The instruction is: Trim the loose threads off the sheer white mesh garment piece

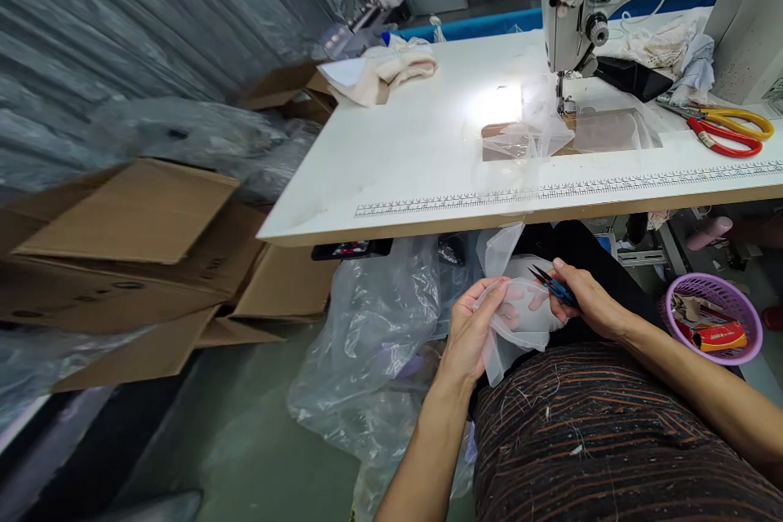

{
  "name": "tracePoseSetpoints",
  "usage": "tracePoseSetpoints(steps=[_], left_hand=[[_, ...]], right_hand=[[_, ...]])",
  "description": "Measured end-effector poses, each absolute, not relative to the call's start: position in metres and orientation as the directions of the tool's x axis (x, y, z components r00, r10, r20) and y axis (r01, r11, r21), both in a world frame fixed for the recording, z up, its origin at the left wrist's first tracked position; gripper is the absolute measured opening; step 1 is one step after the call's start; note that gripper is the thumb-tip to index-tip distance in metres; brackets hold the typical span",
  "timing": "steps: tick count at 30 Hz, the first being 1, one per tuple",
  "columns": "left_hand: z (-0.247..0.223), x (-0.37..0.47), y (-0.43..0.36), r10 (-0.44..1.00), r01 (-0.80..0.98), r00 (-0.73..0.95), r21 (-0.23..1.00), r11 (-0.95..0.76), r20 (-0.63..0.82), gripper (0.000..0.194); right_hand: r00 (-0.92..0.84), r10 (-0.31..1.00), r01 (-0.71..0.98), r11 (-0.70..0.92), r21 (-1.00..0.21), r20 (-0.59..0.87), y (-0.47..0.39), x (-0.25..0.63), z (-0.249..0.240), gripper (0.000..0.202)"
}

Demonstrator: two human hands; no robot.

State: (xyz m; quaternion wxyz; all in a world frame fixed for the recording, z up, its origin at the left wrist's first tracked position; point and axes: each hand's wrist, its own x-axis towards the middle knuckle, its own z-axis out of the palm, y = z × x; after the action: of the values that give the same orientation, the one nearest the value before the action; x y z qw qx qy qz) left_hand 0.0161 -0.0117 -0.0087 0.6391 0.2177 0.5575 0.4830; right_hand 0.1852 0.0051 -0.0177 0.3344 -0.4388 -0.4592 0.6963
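Observation:
Sheer white fabric [523, 334] lies over my lap, below the front edge of the sewing table. My left hand [471, 322] pinches a gathered part of it between thumb and fingers. In my right hand [584, 298] is a small pair of blue thread snips [555, 287], with the dark blades pointing toward the fabric and my left hand. Some of my right fingers show beside the fabric. A strip of the same sheer material runs up over the table edge to more sheer fabric [532, 134] at the sewing machine's needle [561, 90].
The white sewing table [422, 155] has a printed ruler along its front. Red and yellow-handled scissors [727, 126] lie at right, beige cloth [391, 69] at back left. Cardboard boxes [128, 212] and a clear plastic bag [373, 342] are left; a purple basket [749, 318] stands right.

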Motion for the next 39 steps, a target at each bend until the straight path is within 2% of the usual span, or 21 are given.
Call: tracePoseSetpoints(steps=[4, 7, 9, 10, 11, 13, 14, 16, 17, 19, 21, 23, 27, 30, 32, 35, 37, 39], left_hand=[[-0.013, 0.017, -0.011, 0.871, -0.340, -0.086, 0.836, 0.431, -0.484, 0.054], [-0.023, 0.015, -0.013, 0.903, -0.242, -0.094, 0.889, 0.388, -0.420, 0.052], [-0.029, 0.012, -0.014, 0.958, -0.072, -0.187, 0.976, 0.207, -0.217, 0.044], [-0.031, 0.010, -0.015, 0.970, 0.067, -0.242, 0.996, 0.055, -0.037, 0.037], [-0.032, 0.009, -0.016, 0.949, 0.231, -0.261, 0.966, -0.116, 0.176, 0.030], [-0.029, 0.006, -0.016, 0.824, 0.506, -0.122, 0.749, -0.428, 0.554, 0.017], [-0.026, 0.006, -0.015, 0.752, 0.572, 0.011, 0.613, -0.545, 0.659, 0.015], [-0.020, 0.008, -0.012, 0.646, 0.579, 0.253, 0.423, -0.698, 0.720, 0.018], [-0.018, 0.010, -0.010, 0.617, 0.558, 0.321, 0.382, -0.736, 0.719, 0.022], [-0.017, 0.014, -0.006, 0.607, 0.516, 0.353, 0.393, -0.761, 0.712, 0.031], [-0.020, 0.016, -0.002, 0.641, 0.459, 0.321, 0.477, -0.749, 0.698, 0.029], [-0.023, 0.014, 0.001, 0.722, 0.390, 0.291, 0.611, -0.689, 0.628, 0.023], [-0.014, 0.000, 0.011, 0.901, 0.242, 0.287, 0.885, -0.397, 0.326, 0.035], [-0.001, -0.006, 0.021, 0.925, 0.154, 0.378, 0.983, -0.099, 0.034, 0.047], [0.004, -0.006, 0.024, 0.856, 0.082, 0.491, 0.987, 0.140, -0.163, 0.057], [0.003, -0.001, 0.022, 0.672, 0.002, 0.647, 0.882, 0.471, -0.360, 0.062], [0.002, 0.003, 0.019, 0.603, -0.006, 0.680, 0.819, 0.574, -0.417, 0.055], [0.001, 0.005, 0.017, 0.601, 0.003, 0.675, 0.817, 0.576, -0.427, 0.046]], right_hand=[[-0.406, 0.866, -0.058, -0.343, -0.937, -0.292, 0.004, 0.184, -0.020, 0.061], [-0.383, 0.868, -0.040, -0.357, -0.933, -0.316, 0.002, 0.182, -0.024, 0.053], [-0.362, 0.882, -0.036, -0.336, -0.941, -0.301, 0.001, 0.182, -0.026, 0.048], [-0.352, 0.896, -0.036, -0.302, -0.953, -0.271, 0.001, 0.182, -0.026, 0.045], [-0.341, 0.911, -0.039, -0.260, -0.965, -0.232, 0.002, 0.183, -0.024, 0.043], [-0.331, 0.928, -0.046, -0.198, -0.979, -0.172, 0.003, 0.184, -0.021, 0.039], [-0.333, 0.929, -0.048, -0.187, -0.981, -0.161, 0.004, 0.185, -0.018, 0.038], [-0.353, 0.922, -0.056, -0.189, -0.980, -0.158, 0.006, 0.185, -0.014, 0.036], [-0.364, 0.919, -0.062, -0.187, -0.980, -0.152, 0.006, 0.185, -0.012, 0.035], [-0.386, 0.913, -0.070, -0.170, -0.983, -0.131, 0.007, 0.184, -0.010, 0.035], [-0.401, 0.909, -0.066, -0.151, -0.986, -0.112, 0.008, 0.185, -0.009, 0.034], [-0.418, 0.902, -0.052, -0.142, -0.988, -0.108, 0.010, 0.187, -0.009, 0.033], [-0.529, 0.843, 0.024, -0.106, -0.994, -0.102, 0.014, 0.194, -0.005, 0.025], [-0.639, 0.766, 0.066, -0.040, -0.997, -0.073, 0.016, 0.197, 0.002, 0.022], [-0.682, 0.729, 0.079, -0.001, -0.997, -0.055, 0.017, 0.199, 0.007, 0.025], [-0.715, 0.697, 0.099, 0.033, -0.995, -0.048, 0.015, 0.202, 0.011, 0.026], [-0.704, 0.708, 0.125, 0.050, -0.991, -0.054, 0.013, 0.204, 0.012, 0.023], [-0.659, 0.750, 0.151, 0.059, -0.987, -0.056, 0.010, 0.206, 0.011, 0.019]])
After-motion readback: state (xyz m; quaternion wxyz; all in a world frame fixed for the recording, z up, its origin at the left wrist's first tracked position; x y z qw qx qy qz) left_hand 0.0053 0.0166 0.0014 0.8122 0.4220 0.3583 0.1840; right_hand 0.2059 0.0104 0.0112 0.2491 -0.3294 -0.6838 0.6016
